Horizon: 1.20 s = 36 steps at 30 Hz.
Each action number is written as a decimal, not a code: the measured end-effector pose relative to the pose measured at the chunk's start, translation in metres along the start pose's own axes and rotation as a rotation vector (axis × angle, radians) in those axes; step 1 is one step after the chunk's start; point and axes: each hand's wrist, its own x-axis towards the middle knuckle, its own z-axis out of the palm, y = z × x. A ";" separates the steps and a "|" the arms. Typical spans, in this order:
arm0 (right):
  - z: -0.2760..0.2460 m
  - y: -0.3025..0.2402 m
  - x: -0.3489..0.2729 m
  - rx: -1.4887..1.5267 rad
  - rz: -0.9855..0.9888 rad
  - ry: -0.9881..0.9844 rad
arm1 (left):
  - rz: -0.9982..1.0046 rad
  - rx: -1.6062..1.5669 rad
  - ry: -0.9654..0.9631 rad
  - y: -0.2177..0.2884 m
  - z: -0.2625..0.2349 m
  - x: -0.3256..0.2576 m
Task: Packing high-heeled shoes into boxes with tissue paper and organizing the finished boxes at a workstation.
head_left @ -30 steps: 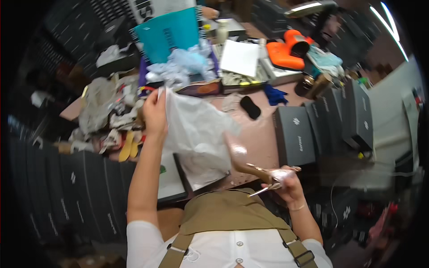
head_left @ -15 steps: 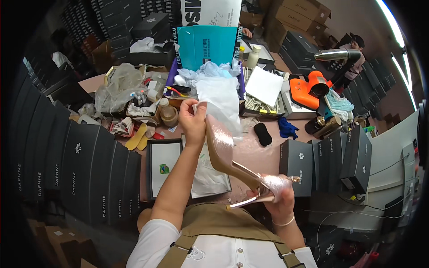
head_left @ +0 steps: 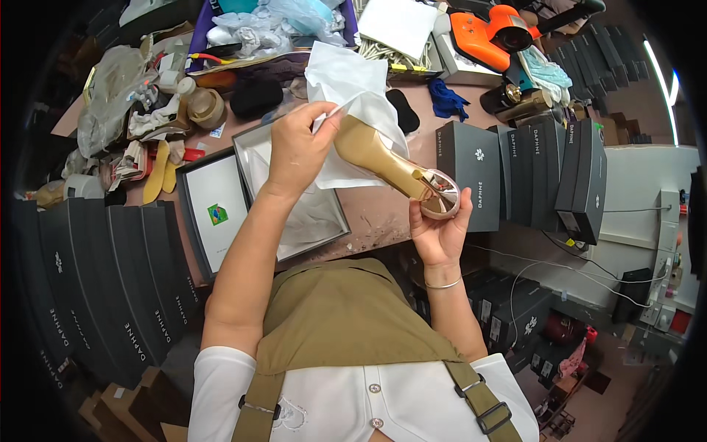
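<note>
Right hand (head_left: 438,239) grasps a high-heeled shoe (head_left: 372,151) at its heel end, thumb and fingers set around the shiny pinkish heel cup, while the left hand (head_left: 302,144) pinches the edge of a thin white sheet (head_left: 346,74) between thumb and fingers. Held above the bench (head_left: 375,221), the shoe bridges the space between the two hands: its long axis slants from the heel cup in the right hand up and leftward, so the toe points away from the right hand toward the left thumb. Its golden sole is turned up to view, and the slim heel stands out on that same side, close to the right hand's fingertips. Whether the left hand touches the toe itself I cannot tell. Part of the sheet hangs beyond the left fingers, and the rest spreads behind the toe. Under and beside the left forearm lie an open grey box (head_left: 343,215) with crumpled white paper (head_left: 309,228) in it and, farther left, a lid (head_left: 213,184) showing its white inside. Just right of the right hand stands a dark box (head_left: 471,177); beyond that hand lies a blue cloth (head_left: 448,99).
</note>
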 end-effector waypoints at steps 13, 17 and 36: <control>0.053 0.017 0.001 0.124 -0.093 -0.237 | 0.394 -0.120 -0.120 0.068 0.028 -0.086; -0.003 0.030 0.002 -0.209 -0.124 -0.270 | 0.627 -0.183 -0.220 0.100 0.026 -0.100; 0.008 0.118 0.020 -2.127 -0.419 -1.040 | -0.846 -1.198 -0.050 -0.009 -0.052 -0.119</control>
